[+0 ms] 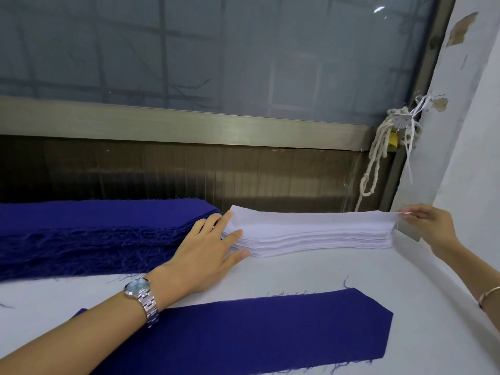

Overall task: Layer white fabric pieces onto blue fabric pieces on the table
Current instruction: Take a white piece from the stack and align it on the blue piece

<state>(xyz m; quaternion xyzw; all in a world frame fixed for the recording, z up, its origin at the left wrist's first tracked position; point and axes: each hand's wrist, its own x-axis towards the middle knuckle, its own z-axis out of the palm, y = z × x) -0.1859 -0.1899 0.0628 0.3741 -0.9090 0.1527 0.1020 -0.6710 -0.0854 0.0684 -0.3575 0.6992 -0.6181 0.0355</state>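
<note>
A stack of white fabric pieces [311, 234] lies at the back of the white table [311, 272]. My left hand [208, 253] rests with straight fingers against the stack's left end. My right hand [427, 223] pinches the right end of the top white piece, lifting it slightly. A single blue fabric piece [243, 331] lies flat on the table near me, partly under my left forearm. A thick pile of frayed blue pieces [94, 234] sits at the back left, beside the white stack.
A window with a metal frame [189, 125] runs behind the table. A white rope [378, 155] and a yellow padlock [393, 140] hang at the window's right corner. A white wall [465, 131] closes the right side. Loose blue threads lie on the table.
</note>
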